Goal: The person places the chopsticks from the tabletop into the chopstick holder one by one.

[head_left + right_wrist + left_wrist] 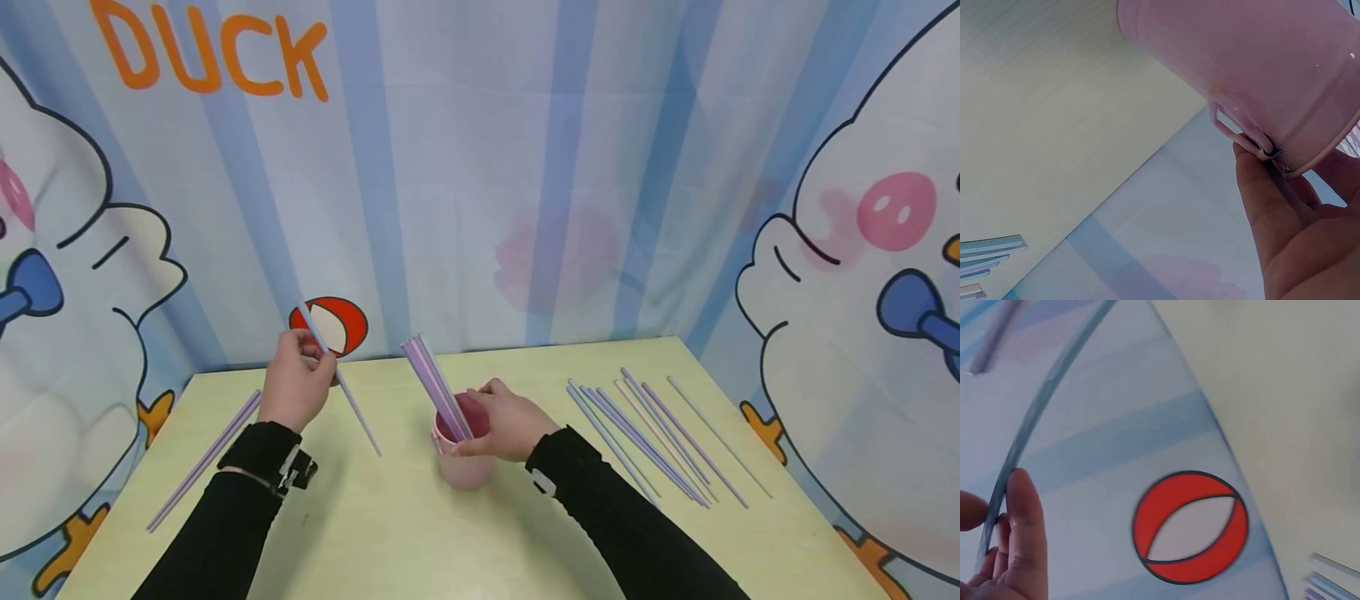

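My left hand (297,379) pinches a thin light-blue straw (356,408) between thumb and fingers, above the left part of the table. In the left wrist view the same straw (1038,406) runs up from the fingertips. My right hand (513,419) grips the rim of a small pink metal bucket (467,473) in the middle. The right wrist view has the bucket's wall (1235,56) close up, with the fingers beside a folded wire handle (1225,125). A bundle of purple and pink straws (435,383) leans left inside the bucket; the lower ends are hidden.
Several blue, purple and pink straws (645,433) lie side by side on the table (375,542) at the right. Purple straws (202,462) lie along its left edge. A striped duck-print curtain (465,167) hangs behind the table and along both sides.
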`<action>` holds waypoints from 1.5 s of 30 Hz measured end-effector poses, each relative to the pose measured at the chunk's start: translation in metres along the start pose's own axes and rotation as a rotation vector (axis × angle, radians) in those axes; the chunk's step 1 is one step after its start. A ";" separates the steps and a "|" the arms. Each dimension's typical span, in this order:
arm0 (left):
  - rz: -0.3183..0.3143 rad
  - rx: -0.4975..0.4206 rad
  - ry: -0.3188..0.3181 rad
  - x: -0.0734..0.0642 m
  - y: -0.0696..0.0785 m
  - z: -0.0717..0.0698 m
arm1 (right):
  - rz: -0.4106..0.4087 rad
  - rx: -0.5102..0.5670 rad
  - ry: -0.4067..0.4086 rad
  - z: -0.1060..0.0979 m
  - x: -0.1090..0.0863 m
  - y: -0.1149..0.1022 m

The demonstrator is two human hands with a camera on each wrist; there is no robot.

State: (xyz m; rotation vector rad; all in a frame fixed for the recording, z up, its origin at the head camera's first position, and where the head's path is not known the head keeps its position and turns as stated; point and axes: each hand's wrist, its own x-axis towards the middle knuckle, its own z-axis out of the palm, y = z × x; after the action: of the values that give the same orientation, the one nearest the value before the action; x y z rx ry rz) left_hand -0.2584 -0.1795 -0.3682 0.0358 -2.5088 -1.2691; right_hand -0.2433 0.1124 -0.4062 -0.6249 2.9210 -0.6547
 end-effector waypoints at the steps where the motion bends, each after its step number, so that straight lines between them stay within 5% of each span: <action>1: 0.009 -0.019 0.011 0.000 0.005 0.000 | 0.000 0.002 0.000 0.000 0.000 0.000; 9: 0.076 -0.169 0.053 0.000 0.037 0.008 | -0.001 -0.013 0.000 0.000 0.000 0.001; 19: 0.098 -0.203 0.079 0.000 0.052 0.024 | 0.000 -0.015 0.003 -0.001 -0.001 0.001; 38: 0.058 -0.207 -0.046 -0.012 0.046 0.062 | 0.002 -0.047 -0.004 -0.002 -0.002 -0.001; 45: 0.022 -0.111 -0.095 -0.017 0.040 0.072 | 0.007 -0.039 -0.010 -0.001 0.000 0.001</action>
State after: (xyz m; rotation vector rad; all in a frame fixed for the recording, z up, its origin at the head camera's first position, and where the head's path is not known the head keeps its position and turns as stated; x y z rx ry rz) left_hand -0.2587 -0.0960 -0.3808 -0.0791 -2.5054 -1.4302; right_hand -0.2435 0.1135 -0.4061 -0.6194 2.9320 -0.5942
